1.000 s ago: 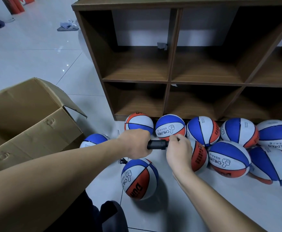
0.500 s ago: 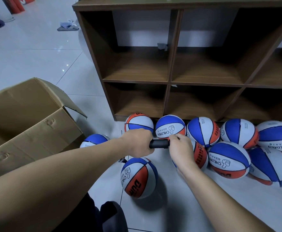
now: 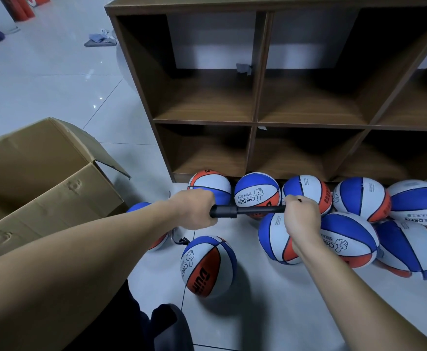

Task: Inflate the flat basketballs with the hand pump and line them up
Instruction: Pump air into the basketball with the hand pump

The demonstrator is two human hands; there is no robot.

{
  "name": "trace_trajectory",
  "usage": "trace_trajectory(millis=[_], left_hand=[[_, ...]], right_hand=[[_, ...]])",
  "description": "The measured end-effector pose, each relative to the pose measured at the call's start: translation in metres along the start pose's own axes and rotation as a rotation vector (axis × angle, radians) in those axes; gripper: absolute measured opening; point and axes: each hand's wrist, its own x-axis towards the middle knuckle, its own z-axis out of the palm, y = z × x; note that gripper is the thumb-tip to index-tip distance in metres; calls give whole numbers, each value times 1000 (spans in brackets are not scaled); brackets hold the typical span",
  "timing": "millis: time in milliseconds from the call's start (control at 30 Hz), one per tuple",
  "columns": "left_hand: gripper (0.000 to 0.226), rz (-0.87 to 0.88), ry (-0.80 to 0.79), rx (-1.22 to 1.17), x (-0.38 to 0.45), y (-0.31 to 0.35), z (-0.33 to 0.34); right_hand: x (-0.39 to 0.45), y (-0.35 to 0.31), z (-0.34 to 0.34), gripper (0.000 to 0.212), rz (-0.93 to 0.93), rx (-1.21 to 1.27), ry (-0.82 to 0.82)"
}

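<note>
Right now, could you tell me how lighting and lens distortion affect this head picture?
Head view: wide-angle lens bows the shelf unit outward; glare spots on the floor tiles; upper right cubby lost in shadow; hand pump and both hands sharp, with no motion blur.

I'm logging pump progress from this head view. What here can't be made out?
- Which ball the pump feeds: the left hand and forearm cover the hose end.
- The pump's handle: wrapped in the right hand.
- The ball beside the cardboard box: mostly behind the left forearm.
- The box's contents: hidden by its wall.
</note>
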Motion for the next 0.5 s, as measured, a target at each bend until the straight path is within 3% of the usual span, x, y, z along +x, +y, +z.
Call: trace_trajectory(millis=[167,500], left_hand=[[29,5,36,6,-2,6,3],[27,25,49,1,-11,22,3]], right_hand=[[-15,-1,13,37,-103,-90,53],[-43,-4,31,35,-156,-132,23]])
